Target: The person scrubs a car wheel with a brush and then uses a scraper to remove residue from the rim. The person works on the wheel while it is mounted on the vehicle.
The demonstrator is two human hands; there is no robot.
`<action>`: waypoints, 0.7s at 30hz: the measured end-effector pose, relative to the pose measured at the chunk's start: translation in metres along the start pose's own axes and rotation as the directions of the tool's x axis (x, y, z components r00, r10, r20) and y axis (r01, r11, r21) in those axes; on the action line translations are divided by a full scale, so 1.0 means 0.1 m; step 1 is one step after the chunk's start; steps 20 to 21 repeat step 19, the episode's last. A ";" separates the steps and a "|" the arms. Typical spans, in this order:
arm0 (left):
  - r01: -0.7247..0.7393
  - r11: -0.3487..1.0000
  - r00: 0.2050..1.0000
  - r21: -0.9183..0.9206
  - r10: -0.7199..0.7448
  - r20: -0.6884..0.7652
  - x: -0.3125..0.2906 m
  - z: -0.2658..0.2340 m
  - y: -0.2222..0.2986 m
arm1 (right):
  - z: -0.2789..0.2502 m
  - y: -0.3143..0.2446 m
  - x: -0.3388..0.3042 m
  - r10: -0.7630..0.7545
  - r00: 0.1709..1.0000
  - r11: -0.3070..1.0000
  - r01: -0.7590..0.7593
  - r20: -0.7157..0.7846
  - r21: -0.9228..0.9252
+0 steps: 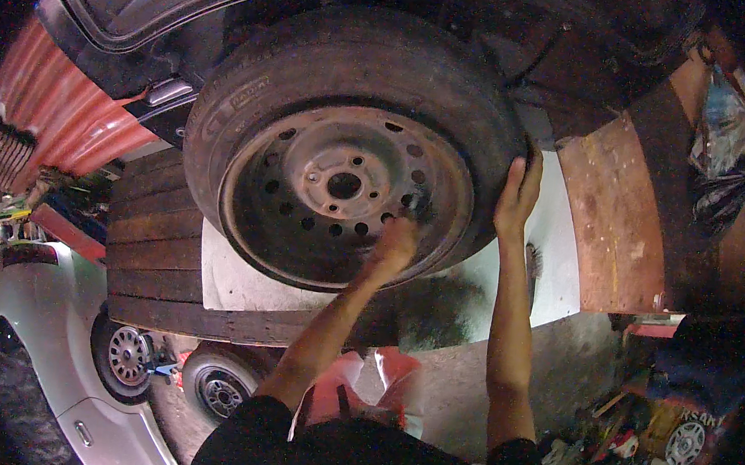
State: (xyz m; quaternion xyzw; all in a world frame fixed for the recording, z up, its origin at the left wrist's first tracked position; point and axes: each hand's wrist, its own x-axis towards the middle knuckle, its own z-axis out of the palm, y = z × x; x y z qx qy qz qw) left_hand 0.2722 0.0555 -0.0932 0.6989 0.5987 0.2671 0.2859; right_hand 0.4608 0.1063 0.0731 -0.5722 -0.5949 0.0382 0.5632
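A steel wheel with a worn black tyre [349, 67] leans tilted in front of me, its rusty rim [347, 157] facing up at me. My left hand [396, 244] reaches inside the lower right of the rim. Its fingers are curled and slightly blurred, and a small dark thing [416, 203] shows just above them; I cannot make out its kind. At the tyre's right edge my right hand [518, 195] holds on, thumb and fingers pointing up and spread against the rubber. A white sheet [555, 271] lies beneath the wheel.
Dark planks [155, 248] carry the sheet. A dark car body [164, 2] overhangs the far side. A brown board [620, 215] stands right. Lower left are a silver car [55, 323] and a spare wheel [219, 388]; clutter [626, 440] fills the lower right.
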 end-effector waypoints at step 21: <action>0.189 0.979 0.958 0.071 -0.200 0.206 -0.05 -0.22 -0.01 | -0.06 -0.10 -0.01 -0.004 0.999 1.000 0.003 0.035 0.016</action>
